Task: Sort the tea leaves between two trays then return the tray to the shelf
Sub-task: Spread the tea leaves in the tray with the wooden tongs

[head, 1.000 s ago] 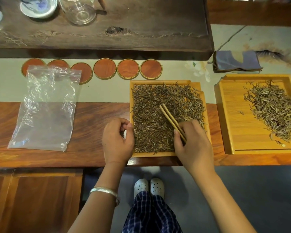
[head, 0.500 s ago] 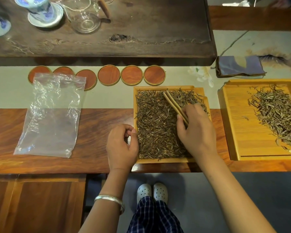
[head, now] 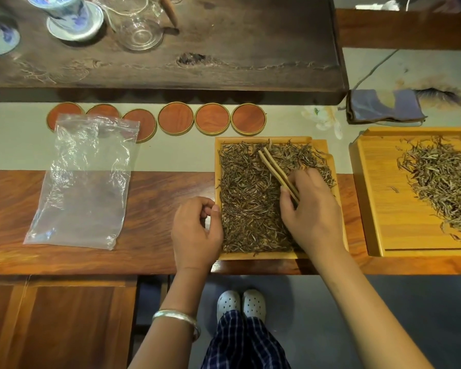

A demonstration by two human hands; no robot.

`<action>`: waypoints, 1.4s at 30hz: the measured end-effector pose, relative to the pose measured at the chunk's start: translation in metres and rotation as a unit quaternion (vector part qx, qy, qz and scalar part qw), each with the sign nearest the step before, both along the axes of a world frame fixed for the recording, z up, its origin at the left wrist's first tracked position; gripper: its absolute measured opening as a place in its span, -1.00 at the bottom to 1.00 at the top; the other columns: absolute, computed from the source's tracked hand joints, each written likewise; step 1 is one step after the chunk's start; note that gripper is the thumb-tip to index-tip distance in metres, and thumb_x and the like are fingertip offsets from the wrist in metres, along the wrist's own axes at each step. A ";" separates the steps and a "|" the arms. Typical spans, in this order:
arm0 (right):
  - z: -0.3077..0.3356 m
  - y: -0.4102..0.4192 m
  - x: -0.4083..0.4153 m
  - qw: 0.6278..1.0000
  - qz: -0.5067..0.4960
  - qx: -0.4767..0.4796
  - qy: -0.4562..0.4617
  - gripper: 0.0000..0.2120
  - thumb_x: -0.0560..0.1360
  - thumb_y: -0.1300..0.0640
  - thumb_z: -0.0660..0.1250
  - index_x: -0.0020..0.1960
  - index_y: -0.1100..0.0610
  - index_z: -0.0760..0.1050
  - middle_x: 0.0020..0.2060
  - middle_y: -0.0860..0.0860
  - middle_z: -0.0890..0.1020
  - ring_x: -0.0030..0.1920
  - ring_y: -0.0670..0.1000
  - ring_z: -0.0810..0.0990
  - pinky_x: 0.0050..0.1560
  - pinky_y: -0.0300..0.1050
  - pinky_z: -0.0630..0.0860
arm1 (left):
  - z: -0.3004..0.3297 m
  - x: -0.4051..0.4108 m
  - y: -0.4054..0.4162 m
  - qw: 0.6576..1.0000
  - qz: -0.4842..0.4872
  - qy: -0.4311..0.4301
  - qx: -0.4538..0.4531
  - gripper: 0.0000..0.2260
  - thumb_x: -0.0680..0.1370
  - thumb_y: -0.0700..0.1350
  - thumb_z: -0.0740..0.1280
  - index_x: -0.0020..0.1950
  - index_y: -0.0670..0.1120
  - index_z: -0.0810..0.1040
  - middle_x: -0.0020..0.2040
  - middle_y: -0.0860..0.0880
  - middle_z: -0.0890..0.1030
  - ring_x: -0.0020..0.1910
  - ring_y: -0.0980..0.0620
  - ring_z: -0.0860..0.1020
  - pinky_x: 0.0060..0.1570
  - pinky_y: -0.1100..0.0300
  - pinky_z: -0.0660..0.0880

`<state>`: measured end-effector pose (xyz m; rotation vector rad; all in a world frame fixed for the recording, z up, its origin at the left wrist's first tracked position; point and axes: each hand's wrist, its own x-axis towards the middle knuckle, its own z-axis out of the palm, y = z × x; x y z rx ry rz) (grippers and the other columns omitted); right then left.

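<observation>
A small bamboo tray [head: 261, 255] full of dark tea leaves [head: 245, 198] sits in front of me on the wooden table. My right hand [head: 310, 211] rests over its right side and grips wooden tongs [head: 276, 171], whose tips lie in the leaves near the tray's far edge. My left hand [head: 196, 233] is curled against the tray's left rim. A larger bamboo tray [head: 375, 209] to the right holds a looser heap of paler tea leaves [head: 442, 179].
A clear plastic bag [head: 85, 182] lies flat at the left. Several round wooden coasters [head: 212, 118] line the far side, before a dark raised tea board [head: 224, 49] with cups and a glass pitcher. A folded grey cloth [head: 383, 106] lies beyond the larger tray.
My right hand has pushed the tongs from the tray's middle toward its far edge. The left hand has stayed at the left rim.
</observation>
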<state>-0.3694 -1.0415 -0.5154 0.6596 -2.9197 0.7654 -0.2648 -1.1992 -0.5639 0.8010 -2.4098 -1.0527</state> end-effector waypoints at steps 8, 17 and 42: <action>0.005 0.025 0.048 0.999 -0.018 -0.019 -0.036 -0.95 0.48 0.24 0.33 -0.10 0.20 0.47 -0.21 0.04 0.48 -0.23 0.06 0.48 -0.41 -0.06 0.43 | -0.001 0.000 -0.001 1.000 -0.002 0.006 -0.001 -0.86 0.48 -0.06 0.23 -0.17 -0.09 0.52 -0.28 0.10 0.44 -0.27 0.17 0.35 -0.17 0.46 0.27; 0.003 0.017 0.050 0.999 -0.023 -0.037 -0.020 -0.95 0.48 0.23 0.35 -0.08 0.20 0.51 -0.19 0.03 0.50 -0.29 0.02 0.46 -0.45 -0.16 0.38 | 0.000 0.001 -0.001 1.000 -0.006 0.004 -0.006 -0.87 0.49 -0.07 0.23 -0.18 -0.08 0.51 -0.28 0.07 0.46 -0.27 0.10 0.39 -0.21 0.39 0.26; 0.001 0.000 0.034 0.998 -0.028 -0.053 -0.030 -0.94 0.50 0.21 0.33 -0.08 0.20 0.48 -0.18 0.04 0.48 -0.28 -0.01 0.44 -0.41 -0.35 0.22 | 0.003 0.000 0.001 1.000 -0.006 0.001 0.001 -0.84 0.49 -0.05 0.22 -0.17 -0.10 0.52 -0.26 0.04 0.49 -0.26 0.04 0.45 -0.20 0.26 0.27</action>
